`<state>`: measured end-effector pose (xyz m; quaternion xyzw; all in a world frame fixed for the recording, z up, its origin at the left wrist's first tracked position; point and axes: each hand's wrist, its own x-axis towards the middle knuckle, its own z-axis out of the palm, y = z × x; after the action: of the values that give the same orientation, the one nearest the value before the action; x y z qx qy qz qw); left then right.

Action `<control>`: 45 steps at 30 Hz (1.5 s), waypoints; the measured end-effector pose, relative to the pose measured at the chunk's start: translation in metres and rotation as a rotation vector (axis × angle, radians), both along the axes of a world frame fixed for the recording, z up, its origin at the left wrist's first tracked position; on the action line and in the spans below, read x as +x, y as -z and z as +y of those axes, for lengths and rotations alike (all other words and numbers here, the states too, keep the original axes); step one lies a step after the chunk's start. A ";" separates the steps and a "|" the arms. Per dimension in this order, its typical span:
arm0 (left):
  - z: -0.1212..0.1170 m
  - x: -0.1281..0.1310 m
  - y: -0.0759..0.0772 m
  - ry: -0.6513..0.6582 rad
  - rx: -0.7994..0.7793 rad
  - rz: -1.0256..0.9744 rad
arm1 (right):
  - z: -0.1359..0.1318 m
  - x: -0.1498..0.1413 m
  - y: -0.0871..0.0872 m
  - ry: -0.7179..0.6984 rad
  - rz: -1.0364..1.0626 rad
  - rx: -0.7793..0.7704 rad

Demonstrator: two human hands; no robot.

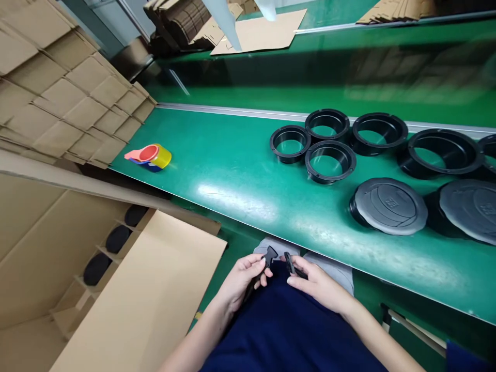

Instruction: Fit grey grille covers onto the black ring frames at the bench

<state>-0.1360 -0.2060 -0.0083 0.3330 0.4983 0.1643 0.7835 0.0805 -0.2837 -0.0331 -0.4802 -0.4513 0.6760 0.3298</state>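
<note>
Low in front of my body, my left hand point(248, 276) pinches one half of a black side-release buckle point(270, 254). Close to it on the right, my right hand point(312, 281) grips the other black buckle half point(289, 262). A small gap separates the two halves. Both hands are at the lap, over dark blue clothing point(294, 330) and below the near edge of the green table point(232, 191). The straps behind the halves are mostly hidden by my fingers.
Several black rings point(327, 161) stand on the table's right side, near grey-lidded round pieces point(391, 205). A tape dispenser point(149, 156) lies at the left. Folded cardboard point(65, 88) is piled behind an open carton point(155, 289) holding black round pieces.
</note>
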 end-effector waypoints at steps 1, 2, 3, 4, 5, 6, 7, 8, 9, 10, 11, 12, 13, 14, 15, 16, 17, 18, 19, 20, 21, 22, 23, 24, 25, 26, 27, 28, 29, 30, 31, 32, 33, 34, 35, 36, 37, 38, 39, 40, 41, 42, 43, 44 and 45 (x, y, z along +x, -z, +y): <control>-0.002 0.003 0.001 0.010 -0.016 0.004 | -0.001 -0.001 0.001 0.024 0.034 -0.021; -0.003 0.005 0.001 0.025 -0.020 0.012 | -0.001 -0.001 0.002 0.052 0.061 -0.054; -0.004 0.006 0.001 0.045 -0.014 0.022 | -0.002 -0.002 0.003 0.082 0.079 -0.091; -0.004 0.007 0.002 0.060 0.000 0.032 | -0.003 -0.003 0.003 0.105 0.091 -0.126; -0.004 0.007 0.002 0.071 0.010 0.040 | -0.004 -0.003 0.003 0.116 0.097 -0.152; -0.004 0.007 0.002 0.077 0.013 0.049 | -0.005 -0.003 0.003 0.120 0.098 -0.166; -0.004 0.006 0.003 0.077 0.011 0.058 | -0.005 -0.003 0.003 0.126 0.098 -0.172; -0.004 0.005 0.003 0.073 0.010 0.066 | -0.005 -0.002 0.002 0.140 0.101 -0.178; -0.004 0.004 0.003 0.069 0.010 0.075 | -0.005 -0.002 0.001 0.166 0.109 -0.187; -0.005 0.003 0.004 0.065 0.014 0.087 | -0.004 -0.002 0.000 0.204 0.121 -0.200; -0.005 0.003 0.004 0.062 0.019 0.102 | -0.004 -0.002 -0.001 0.249 0.131 -0.217; -0.006 0.003 0.004 0.061 0.026 0.118 | -0.004 -0.002 -0.003 0.289 0.135 -0.235; -0.008 0.003 0.004 0.061 0.029 0.132 | -0.003 -0.003 -0.004 0.316 0.129 -0.251; -0.009 0.004 0.005 0.059 0.030 0.140 | -0.003 -0.003 -0.005 0.327 0.116 -0.259; -0.011 0.004 0.005 0.054 0.027 0.139 | -0.004 -0.003 -0.006 0.323 0.099 -0.253; -0.012 0.005 0.005 0.045 0.023 0.125 | -0.004 -0.003 -0.006 0.313 0.082 -0.237; -0.013 0.005 0.005 0.036 0.017 0.104 | -0.004 -0.002 -0.006 0.301 0.069 -0.212; -0.014 0.006 0.006 0.027 0.011 0.082 | -0.005 -0.001 -0.006 0.287 0.062 -0.185; -0.015 0.006 0.006 0.021 0.010 0.063 | -0.005 0.000 -0.006 0.275 0.058 -0.159; -0.016 0.006 0.007 0.021 0.012 0.049 | -0.005 0.001 -0.006 0.262 0.057 -0.139; -0.016 0.006 0.007 0.030 0.021 0.043 | -0.004 0.003 -0.006 0.244 0.061 -0.128; -0.016 0.006 0.007 0.049 0.036 0.046 | -0.004 0.004 -0.006 0.222 0.066 -0.123; -0.016 0.006 0.007 0.074 0.057 0.054 | -0.003 0.004 -0.007 0.200 0.072 -0.123; -0.015 0.006 0.006 0.100 0.082 0.066 | -0.002 0.005 -0.007 0.181 0.077 -0.123; -0.015 0.007 0.005 0.127 0.108 0.078 | -0.001 0.004 -0.007 0.165 0.081 -0.123; -0.014 0.007 0.004 0.150 0.136 0.090 | -0.001 0.004 -0.006 0.154 0.088 -0.122; -0.014 0.008 0.003 0.172 0.166 0.099 | 0.000 0.002 -0.006 0.155 0.100 -0.124; -0.013 0.008 0.002 0.192 0.192 0.106 | 0.000 0.001 -0.005 0.163 0.117 -0.129; -0.012 0.008 0.001 0.212 0.215 0.111 | 0.000 0.000 -0.003 0.174 0.139 -0.141; -0.011 0.008 -0.001 0.233 0.235 0.117 | 0.000 -0.002 -0.001 0.185 0.163 -0.158; -0.011 0.008 -0.002 0.253 0.255 0.124 | 0.000 -0.003 0.001 0.194 0.186 -0.182; -0.010 0.008 -0.003 0.272 0.270 0.131 | -0.001 -0.003 0.004 0.196 0.207 -0.210; -0.010 0.008 -0.004 0.288 0.281 0.136 | -0.001 -0.004 0.006 0.192 0.225 -0.238; -0.010 0.008 -0.004 0.299 0.289 0.138 | -0.002 -0.005 0.007 0.185 0.240 -0.261; -0.011 0.009 -0.004 0.308 0.294 0.141 | -0.002 -0.005 0.008 0.181 0.253 -0.279; -0.012 0.009 -0.004 0.310 0.293 0.144 | -0.001 -0.006 0.008 0.180 0.265 -0.290; -0.013 0.010 -0.003 0.314 0.285 0.142 | -0.001 -0.008 0.007 0.178 0.278 -0.296; -0.014 0.011 -0.002 0.326 0.271 0.130 | 0.000 -0.009 0.004 0.172 0.293 -0.303; -0.016 0.013 -0.001 0.345 0.253 0.111 | 0.001 -0.011 0.002 0.161 0.307 -0.311; -0.017 0.014 0.000 0.368 0.232 0.092 | 0.003 -0.013 -0.001 0.143 0.318 -0.321; -0.018 0.016 0.002 0.383 0.213 0.079 | 0.004 -0.014 -0.004 0.123 0.324 -0.329; -0.019 0.017 0.002 0.386 0.198 0.078 | 0.005 -0.014 -0.006 0.113 0.319 -0.334; -0.019 0.017 0.002 0.375 0.188 0.090 | 0.005 -0.012 -0.007 0.118 0.298 -0.333; -0.018 0.017 0.002 0.354 0.187 0.113 | 0.004 -0.010 -0.006 0.135 0.262 -0.324; -0.016 0.016 0.000 0.341 0.191 0.139 | 0.003 -0.006 -0.004 0.155 0.219 -0.309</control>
<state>-0.1203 -0.2223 -0.0088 0.4958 0.4698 0.0522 0.7285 0.0741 -0.2805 -0.0287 -0.4822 -0.2653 0.7579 0.3503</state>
